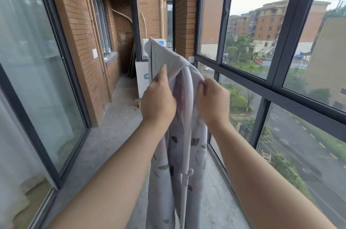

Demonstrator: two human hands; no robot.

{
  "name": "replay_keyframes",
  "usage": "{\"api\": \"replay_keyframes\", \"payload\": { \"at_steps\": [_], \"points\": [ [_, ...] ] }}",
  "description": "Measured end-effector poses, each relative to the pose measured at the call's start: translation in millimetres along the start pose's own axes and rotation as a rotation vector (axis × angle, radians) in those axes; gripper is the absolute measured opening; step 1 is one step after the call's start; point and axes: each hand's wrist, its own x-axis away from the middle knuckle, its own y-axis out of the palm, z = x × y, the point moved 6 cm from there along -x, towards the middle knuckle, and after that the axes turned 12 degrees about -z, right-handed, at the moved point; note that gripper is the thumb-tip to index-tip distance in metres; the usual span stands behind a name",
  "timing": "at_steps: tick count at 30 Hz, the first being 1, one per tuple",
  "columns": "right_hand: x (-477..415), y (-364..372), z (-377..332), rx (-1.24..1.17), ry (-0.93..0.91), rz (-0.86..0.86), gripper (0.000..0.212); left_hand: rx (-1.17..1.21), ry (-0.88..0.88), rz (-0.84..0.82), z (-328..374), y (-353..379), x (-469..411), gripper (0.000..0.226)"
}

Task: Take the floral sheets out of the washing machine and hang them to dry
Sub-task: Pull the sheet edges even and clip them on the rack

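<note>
A pale floral sheet (184,146) with leaf and flower prints hangs over a white drying rack (188,86), draping down on both sides of its curved top bar. My left hand (159,99) grips the sheet on the left side of the bar, thumb up against the fabric. My right hand (212,99) pinches a fold of the sheet on the right side of the bar. The far end of the sheet stretches away along the rack toward the balcony's end.
I stand on a narrow enclosed balcony with a grey concrete floor (116,127). Sliding glass doors (37,71) line the left, dark-framed windows (265,86) the right. A white appliance (143,81) and an air-conditioner unit (159,45) stand at the far end by the brick wall.
</note>
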Motion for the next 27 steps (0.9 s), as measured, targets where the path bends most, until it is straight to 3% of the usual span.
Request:
{"api": "replay_keyframes", "payload": {
  "at_steps": [3,8,11,13,18,23,27],
  "points": [
    [-11,5,-12,0.077,-0.051,-0.091,0.018,0.119,-0.051,-0.073,13,-2,-15,0.066],
    [-30,-2,-32,0.283,-0.118,-0.138,0.028,-0.089,-0.032,-0.047,23,-15,-33,0.026],
    [-39,-21,-40,0.296,-0.141,-0.051,0.019,-0.103,0.007,0.003,29,-27,-39,0.027],
    [-41,-21,-40,0.250,-0.098,-0.058,0.025,-0.127,0.047,0.049,39,-31,-36,0.031],
    [-40,-2,-31,0.208,-0.025,-0.322,0.023,-0.243,0.044,0.042,46,-18,-28,0.030],
    [-38,-16,-28,0.244,-0.056,-0.173,0.030,-0.268,0.049,0.068,35,-17,-27,0.037],
    [-34,-6,-29,0.190,-0.066,-0.223,0.028,-0.309,0.080,0.103,43,-8,-24,0.042]
  ]
}}
